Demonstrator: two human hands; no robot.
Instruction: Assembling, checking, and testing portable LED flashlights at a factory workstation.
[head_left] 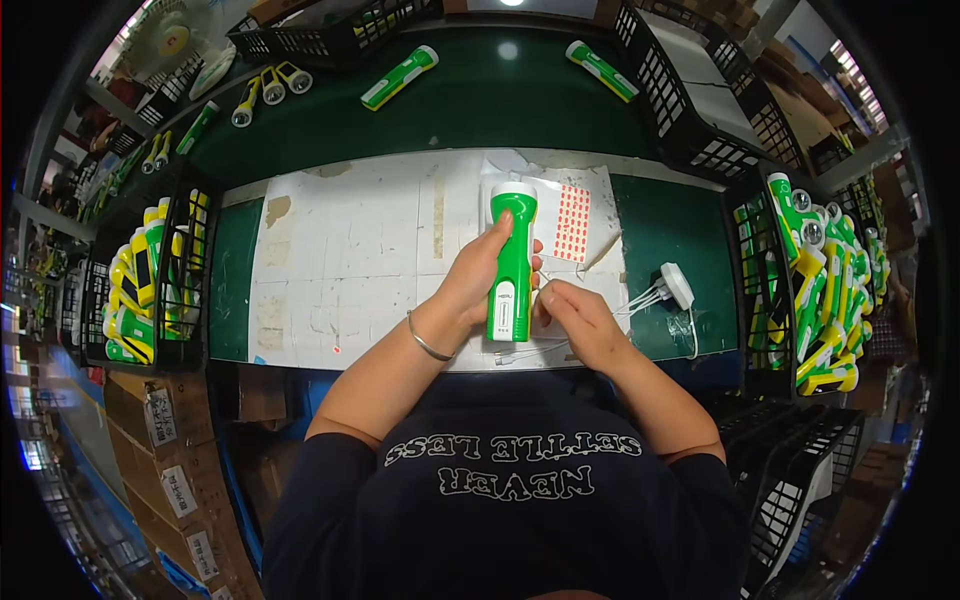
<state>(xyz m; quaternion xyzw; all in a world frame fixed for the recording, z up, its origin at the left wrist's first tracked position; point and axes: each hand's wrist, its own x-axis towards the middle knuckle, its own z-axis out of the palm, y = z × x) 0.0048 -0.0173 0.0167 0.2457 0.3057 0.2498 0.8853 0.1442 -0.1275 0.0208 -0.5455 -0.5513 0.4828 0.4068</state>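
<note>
Head view: left hand (478, 280) grips glossy green-and-white plastic flashlight (512, 262), right hand (578, 322) beside

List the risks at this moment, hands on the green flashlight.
1. The left hand holds the green flashlight one-handed above the mat; it might slip onto the sticker sheet.
2. The right hand works among thin white cables from the white charger; a tug could drag it.
3. The basket of flashlights looks heaped; one may topple.

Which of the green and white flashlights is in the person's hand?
The flashlight over the white mat, gripped by the left hand. The two others on the green belt, one left and one right, lie untouched.
</note>
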